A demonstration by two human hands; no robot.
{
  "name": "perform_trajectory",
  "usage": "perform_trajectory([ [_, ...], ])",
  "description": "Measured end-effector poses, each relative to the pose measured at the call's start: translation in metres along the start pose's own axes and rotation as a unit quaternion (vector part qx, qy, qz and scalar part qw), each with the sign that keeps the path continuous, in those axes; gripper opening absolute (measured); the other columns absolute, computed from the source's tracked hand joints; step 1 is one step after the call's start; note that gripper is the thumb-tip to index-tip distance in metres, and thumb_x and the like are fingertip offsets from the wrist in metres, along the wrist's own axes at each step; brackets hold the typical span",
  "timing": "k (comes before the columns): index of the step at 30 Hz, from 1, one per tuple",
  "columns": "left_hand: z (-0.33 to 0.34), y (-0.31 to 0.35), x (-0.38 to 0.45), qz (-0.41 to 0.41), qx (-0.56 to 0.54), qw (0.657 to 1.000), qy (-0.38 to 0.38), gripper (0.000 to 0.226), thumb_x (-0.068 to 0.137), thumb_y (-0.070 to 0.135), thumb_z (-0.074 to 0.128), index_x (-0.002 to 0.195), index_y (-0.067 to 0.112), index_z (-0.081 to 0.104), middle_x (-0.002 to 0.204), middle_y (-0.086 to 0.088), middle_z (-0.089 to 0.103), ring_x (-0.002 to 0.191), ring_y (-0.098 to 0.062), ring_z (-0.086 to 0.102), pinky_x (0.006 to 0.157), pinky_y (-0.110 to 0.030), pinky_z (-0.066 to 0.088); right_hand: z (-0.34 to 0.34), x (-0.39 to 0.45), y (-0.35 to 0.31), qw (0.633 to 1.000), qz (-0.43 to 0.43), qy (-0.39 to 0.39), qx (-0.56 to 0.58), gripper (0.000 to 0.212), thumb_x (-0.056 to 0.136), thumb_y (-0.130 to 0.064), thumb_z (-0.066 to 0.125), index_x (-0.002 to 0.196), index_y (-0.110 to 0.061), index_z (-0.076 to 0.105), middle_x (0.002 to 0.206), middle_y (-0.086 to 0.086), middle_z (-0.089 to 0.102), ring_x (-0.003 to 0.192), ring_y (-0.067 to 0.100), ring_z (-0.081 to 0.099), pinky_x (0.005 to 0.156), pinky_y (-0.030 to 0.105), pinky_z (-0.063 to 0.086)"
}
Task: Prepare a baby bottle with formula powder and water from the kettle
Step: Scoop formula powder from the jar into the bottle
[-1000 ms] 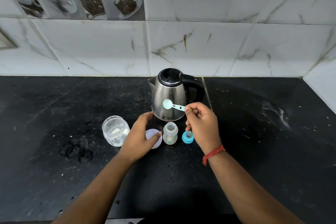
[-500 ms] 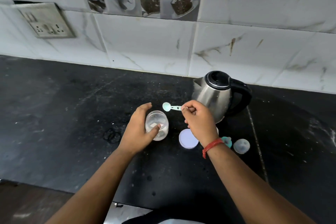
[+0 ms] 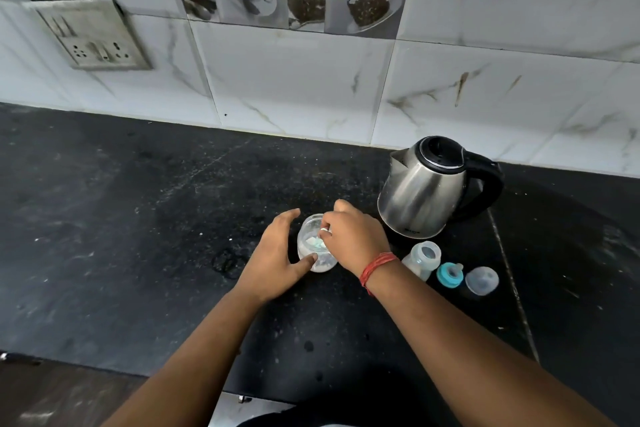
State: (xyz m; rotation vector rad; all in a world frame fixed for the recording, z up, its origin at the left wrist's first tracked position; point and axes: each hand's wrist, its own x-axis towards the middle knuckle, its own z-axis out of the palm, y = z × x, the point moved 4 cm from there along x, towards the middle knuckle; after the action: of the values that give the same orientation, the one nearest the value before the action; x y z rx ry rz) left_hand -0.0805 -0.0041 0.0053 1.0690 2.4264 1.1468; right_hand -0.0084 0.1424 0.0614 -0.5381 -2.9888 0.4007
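Right hand (image 3: 349, 239) is over the mouth of the small clear round glass jar of white formula powder (image 3: 317, 253), its fingers (image 3: 325, 230) pinched on the handle of the pale teal plastic measuring scoop (image 3: 317, 243), whose bowl is down inside the jar in the powder. Scoop's long axis slants from the fingers down and left into the jar. Left hand (image 3: 277, 260) is curled loosely round the jar's left side, thumb touching the glass low at the front, steadying it on the black stone counter (image 3: 138, 218).

Key relation: the small clear plastic baby bottle (image 3: 420, 258), open-mouthed, stands just to the right of the jar, past the right wrist, in front of the stainless steel electric kettle (image 3: 426, 191). So the loaded scoop likely has to lift out and travel right; right hand is the nearer 1. Teal teat ring (image 3: 449, 274) and clear dome cap (image 3: 482, 280) lie right of the bottle, both off.
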Motion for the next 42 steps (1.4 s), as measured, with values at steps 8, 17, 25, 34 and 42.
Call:
perform_trajectory([
  [8,0.004,-0.005,0.003,0.01,-0.012,1.0,-0.015,0.09,0.085,0.032,0.081,0.157,0.019,0.029,0.159,0.005,0.039,0.143,-0.004,0.033,0.115,-0.022,0.027,0.007,0.007,-0.003,1.0,0.015,-0.015,-0.006,0.021,0.098,-0.032,0.061,0.109,-0.018,0.071,0.107,-0.001,0.056,0.085,0.024,0.065,0.074,0.04,0.056],
  [17,0.002,0.004,0.003,0.027,-0.027,0.999,0.0,0.086,0.083,0.042,0.074,0.156,0.02,0.033,0.156,0.007,0.041,0.144,-0.009,0.037,0.119,-0.03,0.032,0.001,0.003,0.011,0.998,0.021,0.014,0.052,0.011,0.097,-0.03,0.06,0.101,-0.025,0.069,0.1,-0.008,0.052,0.082,0.02,0.062,0.069,0.035,0.051],
  [25,0.01,0.06,0.014,0.137,-0.013,0.989,0.05,0.067,0.089,0.033,0.071,0.148,0.015,0.044,0.149,0.013,0.043,0.141,-0.012,0.044,0.119,-0.043,0.038,-0.043,-0.015,0.056,0.979,0.042,0.142,0.142,0.007,0.091,-0.028,0.07,0.095,-0.022,0.07,0.095,-0.01,0.053,0.081,0.014,0.061,0.069,0.034,0.053],
  [34,0.075,0.114,0.035,0.155,-0.031,0.987,-0.013,0.068,0.089,0.04,0.069,0.148,0.017,0.044,0.152,0.008,0.045,0.143,-0.006,0.041,0.117,-0.017,0.029,-0.087,-0.05,0.151,0.926,0.106,0.265,0.249,0.005,0.089,-0.018,0.071,0.094,-0.018,0.07,0.094,-0.015,0.054,0.081,0.01,0.063,0.076,0.039,0.059],
  [42,0.138,0.131,0.045,0.112,-0.033,0.989,-0.091,0.07,0.09,0.045,0.07,0.149,0.02,0.042,0.146,0.016,0.045,0.139,-0.002,0.041,0.11,-0.009,0.026,-0.102,-0.069,0.235,0.9,0.181,0.293,0.267,0.007,0.089,-0.017,0.073,0.096,-0.019,0.07,0.093,-0.004,0.057,0.071,0.01,0.056,0.066,0.014,0.05],
])
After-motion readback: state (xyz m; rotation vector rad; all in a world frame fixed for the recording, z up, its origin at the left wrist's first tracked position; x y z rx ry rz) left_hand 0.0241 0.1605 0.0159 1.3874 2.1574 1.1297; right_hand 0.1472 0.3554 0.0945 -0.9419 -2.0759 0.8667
